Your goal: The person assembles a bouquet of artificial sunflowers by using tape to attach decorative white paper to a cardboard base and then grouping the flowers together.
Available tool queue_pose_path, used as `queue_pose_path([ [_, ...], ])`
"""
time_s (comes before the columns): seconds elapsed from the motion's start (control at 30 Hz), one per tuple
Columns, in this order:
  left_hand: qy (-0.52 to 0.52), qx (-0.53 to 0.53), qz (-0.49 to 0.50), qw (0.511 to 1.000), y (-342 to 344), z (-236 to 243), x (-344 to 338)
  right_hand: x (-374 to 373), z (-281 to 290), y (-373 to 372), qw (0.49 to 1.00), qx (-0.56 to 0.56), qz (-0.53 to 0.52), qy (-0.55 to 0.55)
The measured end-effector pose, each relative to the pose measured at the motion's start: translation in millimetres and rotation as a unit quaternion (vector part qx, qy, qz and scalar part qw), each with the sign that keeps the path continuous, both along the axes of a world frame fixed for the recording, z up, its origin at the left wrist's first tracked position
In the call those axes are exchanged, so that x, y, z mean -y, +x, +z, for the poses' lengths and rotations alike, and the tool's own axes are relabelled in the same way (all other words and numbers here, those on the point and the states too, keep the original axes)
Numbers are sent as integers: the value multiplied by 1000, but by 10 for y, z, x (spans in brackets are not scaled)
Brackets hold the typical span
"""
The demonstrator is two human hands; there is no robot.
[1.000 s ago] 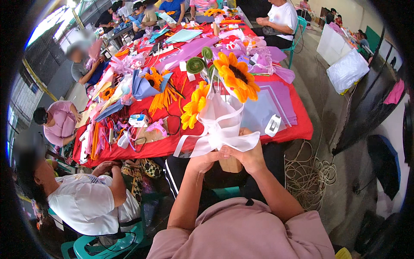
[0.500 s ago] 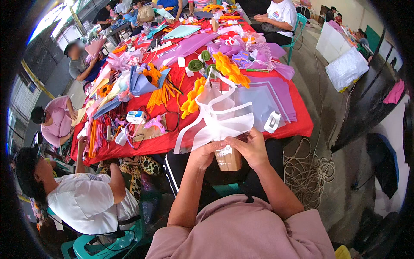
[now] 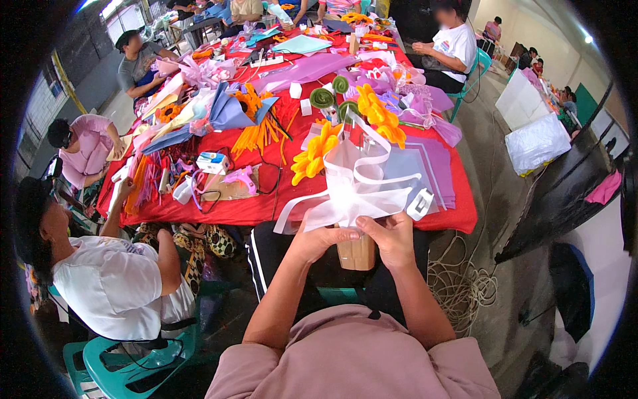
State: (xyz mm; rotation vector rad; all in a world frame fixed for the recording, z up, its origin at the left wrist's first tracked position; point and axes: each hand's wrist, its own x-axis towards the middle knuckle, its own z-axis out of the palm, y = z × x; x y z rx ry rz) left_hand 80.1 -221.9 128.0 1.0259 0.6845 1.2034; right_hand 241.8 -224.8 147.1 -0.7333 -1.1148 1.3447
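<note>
Both my hands are at a white sheer ribbon bow point(image 3: 351, 203) above my lap. The fingers of my left hand point(image 3: 322, 242) close on its lower left side, thumb pointing inward. My right hand point(image 3: 391, 238) pinches the lower right side, its thumb near the bow's centre. Below the thumbs a brown block-like base point(image 3: 356, 254) shows, its upper part hidden by ribbon and hands. Fuzzy orange flowers point(image 3: 316, 152) and rolled green pieces point(image 3: 323, 99) rise beyond the bow; whether they join the base is hidden. A small white device-like object point(image 3: 420, 204) lies just beyond my right hand.
The red-covered table point(image 3: 246, 211) carries a blue-wrapped bouquet point(image 3: 229, 118), orange stems point(image 3: 260, 139), a pink glue gun point(image 3: 242, 178) and purple sheets point(image 3: 435, 169). A co-worker in white point(image 3: 116, 279) sits at my left. Coiled rope point(image 3: 465, 286) lies on the floor at right.
The view has shifted slightly. The bow and orange flowers appear further right, and the bow's loops lie in a different shape. My hands keep hold at the ribbon.
</note>
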Motion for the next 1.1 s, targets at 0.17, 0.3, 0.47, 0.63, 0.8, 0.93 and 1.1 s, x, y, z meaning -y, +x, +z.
queue_pose_path([
  [0.17,70,-74,57,993,-45,-72,-24,-29,-22,9,999,36,23,29],
  [0.3,-16,120,11,993,-87,-113,-32,-28,-66,-12,998,35,37,47],
  [0.47,141,-58,87,984,-206,-399,-64,-1,-223,49,995,11,25,96],
  [0.63,52,128,64,988,-236,-477,3,5,-261,83,981,30,40,187],
  [0.8,25,221,74,972,-282,-461,1,87,92,-12,945,172,0,279],
  [0.93,26,266,80,960,-316,-482,-7,162,240,-9,933,213,3,291],
  [1.1,20,249,68,966,-262,-427,14,211,354,28,907,254,-60,329],
])
